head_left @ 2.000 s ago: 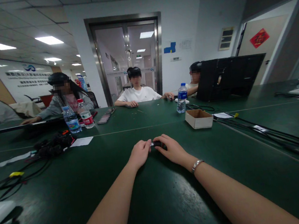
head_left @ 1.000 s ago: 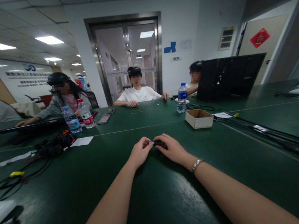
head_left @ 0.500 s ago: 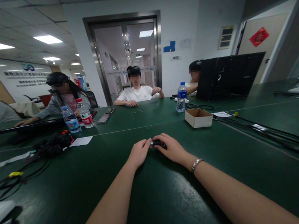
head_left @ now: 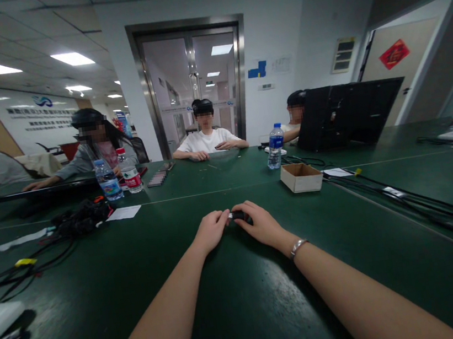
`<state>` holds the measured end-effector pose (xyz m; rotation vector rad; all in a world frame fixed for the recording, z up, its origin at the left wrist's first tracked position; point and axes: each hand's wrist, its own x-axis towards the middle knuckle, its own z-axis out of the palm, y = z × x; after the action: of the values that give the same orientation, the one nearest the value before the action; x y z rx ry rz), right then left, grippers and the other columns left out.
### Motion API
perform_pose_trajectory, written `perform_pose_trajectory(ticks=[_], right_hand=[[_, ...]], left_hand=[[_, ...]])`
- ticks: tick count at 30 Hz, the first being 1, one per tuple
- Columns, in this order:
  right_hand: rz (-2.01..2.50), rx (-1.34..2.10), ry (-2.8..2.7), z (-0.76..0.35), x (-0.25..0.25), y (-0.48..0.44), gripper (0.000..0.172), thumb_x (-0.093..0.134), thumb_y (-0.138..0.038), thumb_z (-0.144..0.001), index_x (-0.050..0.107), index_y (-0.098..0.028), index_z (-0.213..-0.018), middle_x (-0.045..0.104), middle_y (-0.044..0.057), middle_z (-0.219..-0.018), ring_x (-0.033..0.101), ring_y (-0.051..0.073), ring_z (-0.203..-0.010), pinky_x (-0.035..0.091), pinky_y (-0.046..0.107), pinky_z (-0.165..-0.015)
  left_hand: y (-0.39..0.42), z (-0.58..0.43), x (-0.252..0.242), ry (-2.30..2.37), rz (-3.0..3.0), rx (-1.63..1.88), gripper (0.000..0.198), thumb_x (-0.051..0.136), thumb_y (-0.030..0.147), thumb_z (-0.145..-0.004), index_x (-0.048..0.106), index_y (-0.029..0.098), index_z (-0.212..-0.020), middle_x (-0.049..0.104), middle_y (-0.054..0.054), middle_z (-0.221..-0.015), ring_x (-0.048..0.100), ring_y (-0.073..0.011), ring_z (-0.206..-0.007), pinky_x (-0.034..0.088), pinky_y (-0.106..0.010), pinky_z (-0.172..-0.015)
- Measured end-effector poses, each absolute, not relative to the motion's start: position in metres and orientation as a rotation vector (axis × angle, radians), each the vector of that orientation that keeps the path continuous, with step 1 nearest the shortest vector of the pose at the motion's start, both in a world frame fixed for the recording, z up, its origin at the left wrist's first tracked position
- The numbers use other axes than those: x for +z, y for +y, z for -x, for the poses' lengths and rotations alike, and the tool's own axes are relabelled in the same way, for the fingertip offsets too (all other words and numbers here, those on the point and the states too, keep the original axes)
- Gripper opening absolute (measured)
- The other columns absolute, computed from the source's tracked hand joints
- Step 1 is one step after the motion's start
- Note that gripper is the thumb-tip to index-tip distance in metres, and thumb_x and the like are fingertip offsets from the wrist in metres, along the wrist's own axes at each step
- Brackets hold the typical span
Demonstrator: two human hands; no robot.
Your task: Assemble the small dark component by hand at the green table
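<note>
Co-worker's hand lowered; two hands pinch one black-silver cylinder; three bottles beyond.

- Centre of frame: I record the left hand and right hand, bridged by a small dark object, blocking direct passage.
- Above them: I find bare green table, passable by a hand.
- Right of centre: a cardboard box obstructs, a blue-capped bottle behind it.
- Far right: black cables cross diagonally.
- Left: a dark bundle obstructs; I could pass between it and the left hand.
</note>
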<state>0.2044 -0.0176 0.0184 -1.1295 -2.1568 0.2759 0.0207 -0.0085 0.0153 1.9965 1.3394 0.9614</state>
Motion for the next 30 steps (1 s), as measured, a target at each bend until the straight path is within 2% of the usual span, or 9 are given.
perform_pose_trajectory(ticks=[9, 13, 16, 23, 30], right_hand=[[1.111, 0.216, -2.191, -0.2028, 0.0179, -0.0185, 0.023, 0.054, -0.022, -0.085, 0.056, -0.024, -0.109, 0.056, 0.003, -0.096, 0.054, 0.015, -0.085, 0.045, 0.028, -0.077], [1.118, 0.223, -2.181, -0.2035, 0.0173, -0.0175, 0.024, 0.056, -0.023, -0.085, 0.056, -0.023, -0.109, 0.056, 0.003, -0.098, 0.054, 0.015, -0.086, 0.045, 0.029, -0.076], [1.123, 0.232, -2.177, -0.2037, 0.0176, -0.0173, 0.024, 0.056, -0.023, -0.084, 0.057, -0.023, -0.108, 0.056, 0.004, -0.097, 0.054, 0.015, -0.085, 0.045, 0.029, -0.075], [1.109, 0.251, -2.183, -0.2029, 0.0197, -0.0196, 0.025, 0.055, -0.023, -0.085, 0.057, -0.023, -0.110, 0.056, 0.004, -0.097, 0.055, 0.015, -0.086, 0.045, 0.030, -0.078], [1.063, 0.225, -2.236, -0.2001, 0.0219, -0.0222, 0.023, 0.055, -0.017, -0.082, 0.057, -0.021, -0.105, 0.059, 0.005, -0.098, 0.055, 0.016, -0.088, 0.045, 0.031, -0.080]], left_hand=[[-0.0082, -0.0219, 0.0135, 1.321, -1.882, 0.995, 0.050, 0.033, 0.057, -0.088, 0.060, 0.018, -0.071, 0.064, -0.004, -0.076, 0.057, -0.0181, -0.074, 0.040, -0.029, -0.071], [-0.0102, -0.0214, 0.0138, 1.216, -1.873, 1.053, 0.029, 0.048, 0.047, -0.085, 0.059, 0.020, -0.087, 0.064, -0.002, -0.085, 0.059, -0.0167, -0.081, 0.043, -0.027, -0.074], [-0.0112, -0.0211, 0.0142, 1.197, -1.892, 1.064, 0.022, 0.051, 0.042, -0.083, 0.057, 0.021, -0.089, 0.062, -0.001, -0.085, 0.057, -0.0154, -0.080, 0.043, -0.026, -0.072], [-0.0097, -0.0205, 0.0157, 1.338, -2.027, 1.004, 0.046, 0.034, 0.056, -0.087, 0.056, 0.019, -0.071, 0.055, 0.000, -0.073, 0.053, -0.0164, -0.074, 0.038, -0.027, -0.067], [-0.0083, -0.0207, 0.0149, 1.371, -2.044, 0.975, 0.052, 0.030, 0.057, -0.088, 0.055, 0.019, -0.063, 0.055, -0.002, -0.072, 0.053, -0.0171, -0.071, 0.037, -0.029, -0.067]])
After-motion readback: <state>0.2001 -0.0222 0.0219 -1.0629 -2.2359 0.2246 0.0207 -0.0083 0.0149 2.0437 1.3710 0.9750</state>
